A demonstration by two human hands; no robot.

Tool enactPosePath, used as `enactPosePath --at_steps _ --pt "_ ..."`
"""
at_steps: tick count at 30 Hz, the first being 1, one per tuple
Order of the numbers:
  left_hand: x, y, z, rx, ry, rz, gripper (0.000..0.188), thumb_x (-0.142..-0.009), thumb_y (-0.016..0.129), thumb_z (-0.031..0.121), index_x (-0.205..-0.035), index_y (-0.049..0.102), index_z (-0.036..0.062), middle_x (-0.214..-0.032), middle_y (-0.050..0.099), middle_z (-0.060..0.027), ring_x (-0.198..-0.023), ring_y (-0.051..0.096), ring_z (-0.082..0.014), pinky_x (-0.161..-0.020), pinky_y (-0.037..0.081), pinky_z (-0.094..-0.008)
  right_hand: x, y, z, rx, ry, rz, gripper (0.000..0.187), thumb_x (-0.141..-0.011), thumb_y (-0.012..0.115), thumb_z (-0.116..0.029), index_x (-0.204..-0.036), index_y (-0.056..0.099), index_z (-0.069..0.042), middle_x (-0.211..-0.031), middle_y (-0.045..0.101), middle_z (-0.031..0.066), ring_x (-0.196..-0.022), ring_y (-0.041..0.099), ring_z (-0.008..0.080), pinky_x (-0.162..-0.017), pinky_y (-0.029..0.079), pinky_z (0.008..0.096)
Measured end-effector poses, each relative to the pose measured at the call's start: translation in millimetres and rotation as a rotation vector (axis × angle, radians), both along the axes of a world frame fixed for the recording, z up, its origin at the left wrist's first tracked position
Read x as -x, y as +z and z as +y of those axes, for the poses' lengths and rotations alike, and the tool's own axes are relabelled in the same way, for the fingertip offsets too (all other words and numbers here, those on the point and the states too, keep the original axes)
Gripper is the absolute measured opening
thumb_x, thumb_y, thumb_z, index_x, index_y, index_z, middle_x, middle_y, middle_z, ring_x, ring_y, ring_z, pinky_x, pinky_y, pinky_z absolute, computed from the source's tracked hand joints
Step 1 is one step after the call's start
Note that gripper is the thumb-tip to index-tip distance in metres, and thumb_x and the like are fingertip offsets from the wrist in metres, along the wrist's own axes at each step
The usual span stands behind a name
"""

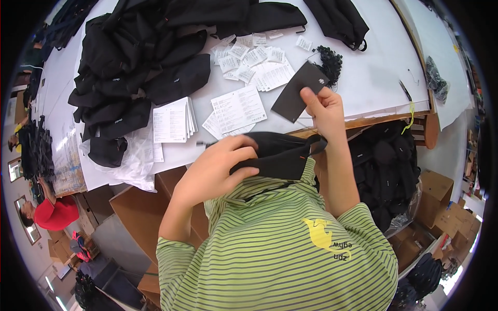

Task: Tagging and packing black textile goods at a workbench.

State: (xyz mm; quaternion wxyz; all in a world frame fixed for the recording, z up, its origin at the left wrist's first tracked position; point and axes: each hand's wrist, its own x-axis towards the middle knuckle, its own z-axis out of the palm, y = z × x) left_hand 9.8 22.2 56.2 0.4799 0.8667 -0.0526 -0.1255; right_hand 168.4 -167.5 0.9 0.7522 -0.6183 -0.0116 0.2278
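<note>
My left hand (pixel 220 167) grips the near left part of a black fabric pouch (pixel 282 167), its fingers reaching over the edge into the mouth. The pouch is held against my striped shirt, at the table's front edge, and its mouth gapes upward. My right hand (pixel 327 110) pinches a flat black card (pixel 298 94) between thumb and fingers, above the table and beyond the pouch. The pouch's right end, with a small strap loop, lies by my right wrist. White printed leaflets (pixel 238 110) lie just beyond my left hand.
Black fabric bags (pixel 116 78) are heaped at the left and back of the white table. Small white labels (pixel 254 56), a stack of leaflets (pixel 170 123) and black tag strings (pixel 328 65) lie about. Thread snips (pixel 405 91) rest at right. More black goods (pixel 384 171) fill a container below.
</note>
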Motion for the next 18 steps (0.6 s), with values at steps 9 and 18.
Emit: enactPosePath --at_steps 9,18 --pt "-12 -8 -9 -0.119 -0.063 -0.291 0.019 -0.073 0.072 0.01 -0.089 0.062 0.0057 -0.124 0.056 -0.0069 -0.108 0.053 -0.0273 -0.092 0.04 -0.0376 12 38 -2 0.626 1.133 -0.646 0.024 -0.08 0.07 -0.023 -0.091 0.064 -0.003 -0.056 0.058 0.0123 -0.05 0.054 0.0297 -0.052 0.044 0.034" --pt "-17 -17 1 0.013 -0.179 0.092 0.018 -0.081 0.069 0.019 -0.093 0.063 0.0058 -0.086 0.062 -0.0074 -0.088 0.057 -0.0252 -0.086 0.042 -0.035 8 52 -20 0.471 1.085 -0.125 0.026 -0.085 0.068 -0.022 -0.107 0.068 -0.009 -0.051 0.053 0.0034 -0.047 0.04 0.0104 -0.05 0.036 0.0266"
